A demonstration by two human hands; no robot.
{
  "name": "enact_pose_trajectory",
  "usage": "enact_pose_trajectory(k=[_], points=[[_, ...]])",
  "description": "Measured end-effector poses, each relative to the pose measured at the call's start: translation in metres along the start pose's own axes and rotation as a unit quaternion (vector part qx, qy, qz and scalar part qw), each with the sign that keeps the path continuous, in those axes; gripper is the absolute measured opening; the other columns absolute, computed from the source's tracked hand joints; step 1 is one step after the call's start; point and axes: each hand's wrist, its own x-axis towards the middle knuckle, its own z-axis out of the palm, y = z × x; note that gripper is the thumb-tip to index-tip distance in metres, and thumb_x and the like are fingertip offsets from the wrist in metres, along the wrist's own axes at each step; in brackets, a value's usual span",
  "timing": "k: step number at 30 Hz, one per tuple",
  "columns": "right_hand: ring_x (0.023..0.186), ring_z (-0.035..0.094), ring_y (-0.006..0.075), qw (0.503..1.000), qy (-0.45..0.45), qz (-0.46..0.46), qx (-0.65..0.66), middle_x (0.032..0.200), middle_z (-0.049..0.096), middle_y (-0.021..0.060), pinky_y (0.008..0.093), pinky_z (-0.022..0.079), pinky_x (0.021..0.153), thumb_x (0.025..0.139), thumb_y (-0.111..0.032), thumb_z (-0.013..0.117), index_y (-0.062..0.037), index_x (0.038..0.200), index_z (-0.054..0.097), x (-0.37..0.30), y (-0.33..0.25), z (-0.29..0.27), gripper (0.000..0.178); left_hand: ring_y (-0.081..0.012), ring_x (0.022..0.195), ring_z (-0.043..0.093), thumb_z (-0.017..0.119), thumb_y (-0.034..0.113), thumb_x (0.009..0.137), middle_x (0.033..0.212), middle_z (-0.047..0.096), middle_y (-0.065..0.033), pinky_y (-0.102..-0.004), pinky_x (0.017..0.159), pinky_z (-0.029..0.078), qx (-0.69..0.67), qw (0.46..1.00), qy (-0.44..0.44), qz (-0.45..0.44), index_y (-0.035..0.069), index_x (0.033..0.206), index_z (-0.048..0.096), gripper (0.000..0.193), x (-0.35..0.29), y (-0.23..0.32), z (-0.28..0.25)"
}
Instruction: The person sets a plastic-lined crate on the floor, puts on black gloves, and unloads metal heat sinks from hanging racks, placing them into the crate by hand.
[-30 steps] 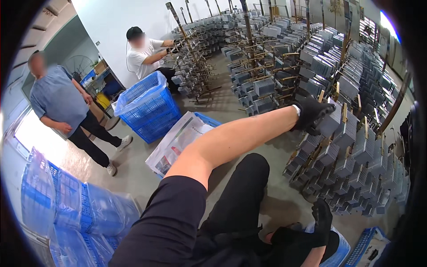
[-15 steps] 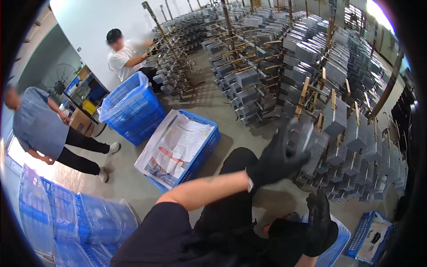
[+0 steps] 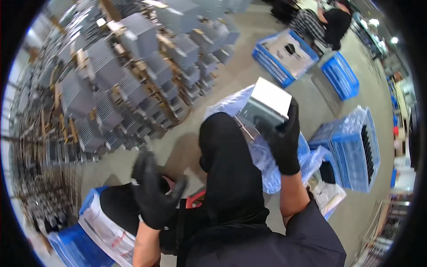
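My right hand (image 3: 284, 144), in a black glove, grips a box-shaped metal heat sink (image 3: 272, 97) at its right and lower side. Its flat bright face is turned up, and a grey side shows below. It is held over a blue crate lined with clear plastic (image 3: 267, 171), beside my right knee. My left hand (image 3: 155, 196), also black-gloved and a little blurred, hovers in front of my left thigh. Its fingers are spread and nothing is in them. Rows of grey finned heat sinks (image 3: 104, 62) hang on a rack ahead and to the left.
A paper-lined blue crate (image 3: 278, 75) and a second blue crate (image 3: 340, 75) stand ahead right, near a seated person (image 3: 336, 22). Plastic-wrapped blue crates (image 3: 351, 151) stand at the right. A newspaper-covered blue crate (image 3: 75, 247) is at lower left.
My view has swung to the right. My left hand has drawn back from the hanging rack. My right hand, with no heat sink visible in it before, now holds one over the lined crate.
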Motion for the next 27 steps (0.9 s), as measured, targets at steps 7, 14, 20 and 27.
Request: enact_pose_trajectory(k=[7,14,20,27], points=[[0.102,0.059,0.0376,0.919,-0.056,-0.002,-0.389,0.111,0.063,0.0211,0.0453,0.048,0.089,0.074,-0.028,0.084,0.002,0.125,0.056,-0.02,0.232,-0.129,0.065,-0.0337,0.119,0.058,0.077,0.01,0.082,0.138,0.053,-0.0202,-0.0407,0.096,0.049,-0.122,0.97,-0.021,-0.21,0.0,0.141,0.047,0.067,-0.026,-0.043,0.057],[0.101,0.062,0.0426,0.851,-0.103,0.2,-0.475,0.109,0.065,0.0228,0.0513,0.052,0.084,0.073,-0.02,0.072,-0.0057,0.124,0.055,-0.106,0.397,-0.154,0.056,-0.0343,0.116,0.059,0.074,0.01,0.085,0.137,0.054,-0.021,-0.0421,0.096,0.05,-0.035,0.979,-0.116,-0.161,0.0,0.139,0.048,0.061,-0.025,-0.053,0.084],[0.091,0.067,0.0384,0.762,-0.103,0.203,-0.607,0.1,0.066,0.0169,0.0544,0.053,0.074,0.073,-0.027,0.077,-0.0106,0.11,0.055,-0.086,0.428,-0.137,0.046,-0.0378,0.118,0.057,0.073,0.011,0.086,0.134,0.054,-0.0233,-0.0426,0.098,0.049,0.009,0.976,-0.167,-0.141,-0.001,0.136,0.051,0.056,-0.028,-0.058,0.096],[0.094,0.064,0.0346,0.722,-0.002,0.025,-0.691,0.095,0.066,0.0107,0.0514,0.048,0.073,0.074,-0.028,0.073,-0.0147,0.101,0.063,-0.08,0.452,-0.106,0.031,-0.0395,0.122,0.056,0.072,0.017,0.088,0.136,0.055,-0.024,-0.0452,0.102,0.046,0.069,0.972,-0.196,-0.109,0.001,0.135,0.053,0.053,-0.03,-0.062,0.079]])
